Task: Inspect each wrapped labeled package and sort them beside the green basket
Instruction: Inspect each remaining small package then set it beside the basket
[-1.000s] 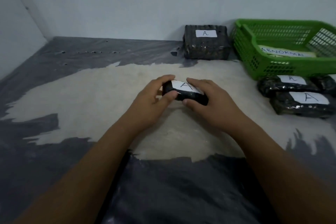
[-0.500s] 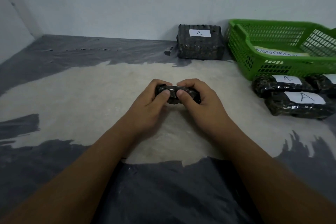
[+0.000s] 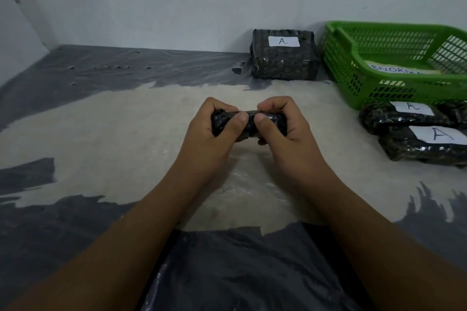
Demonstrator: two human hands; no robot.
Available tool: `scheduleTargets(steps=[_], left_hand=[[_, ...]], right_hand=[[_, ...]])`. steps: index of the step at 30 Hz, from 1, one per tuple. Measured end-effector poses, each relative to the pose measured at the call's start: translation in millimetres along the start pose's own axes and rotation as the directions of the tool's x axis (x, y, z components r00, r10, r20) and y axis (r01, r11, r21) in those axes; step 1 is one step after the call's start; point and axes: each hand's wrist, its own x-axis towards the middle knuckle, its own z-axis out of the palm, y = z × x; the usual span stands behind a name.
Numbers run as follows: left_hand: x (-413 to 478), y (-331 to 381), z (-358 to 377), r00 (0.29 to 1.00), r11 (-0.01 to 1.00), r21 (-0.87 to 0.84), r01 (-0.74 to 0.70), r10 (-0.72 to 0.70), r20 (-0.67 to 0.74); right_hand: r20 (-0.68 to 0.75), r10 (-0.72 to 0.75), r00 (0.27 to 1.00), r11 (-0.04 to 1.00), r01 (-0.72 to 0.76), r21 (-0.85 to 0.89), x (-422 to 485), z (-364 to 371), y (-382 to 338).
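**DESK:** What's in the frame, widest first?

**PHOTOGRAPHER:** A grey plastic-sheeted surface [image 3: 101, 134] with a pale patch across its middle, running back to a white wall. I cannot tell whether it is a floor or a worktop. At far right sits a green plastic lattice basket [image 3: 337, 63]. A white paper sign [image 3: 394, 68] lies inside it, and the only lettering that shows reads "BNORM".

**DESK:** And the packages?

**PHOTOGRAPHER:** Four are visible. The biggest is a dark film-wrapped block [image 3: 283, 63] standing against the wall just left of the basket, with a white label marked "A". Two flatter ones lie side by side and touching in front of the basket, both labelled "A". They are the far dark wrapped package [image 3: 394, 118], up against the basket's front wall, and the near dark wrapped package [image 3: 417, 151].

**DESK:** The fourth?

**PHOTOGRAPHER:** That is a small dark wrapped bundle [image 3: 250, 131], held above the pale patch at centre frame. The left hand [image 3: 209, 139] and the right hand [image 3: 290, 131] both grip it. The fingers curl over its top and the thumbs press its near face. Its label does not show.

**DESK:** How far along is the sorting?

**PHOTOGRAPHER:** By my reading, well along. Two packages are placed beside the basket and one is under inspection, not yet set down. The block by the wall may be sorted or waiting, and I cannot say which. No package shows inside the visible part of the basket.
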Motion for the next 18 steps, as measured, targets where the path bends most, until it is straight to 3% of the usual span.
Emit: scheduleTargets(steps=[18], left_hand=[[0.3,-1.3,-2.7,0.996,0.991,0.116,-0.074,0.08,-0.05]], right_hand=[[-0.097,0.052,0.994,0.994,-0.042,0.103,1.2,-4.4,-2.1]])
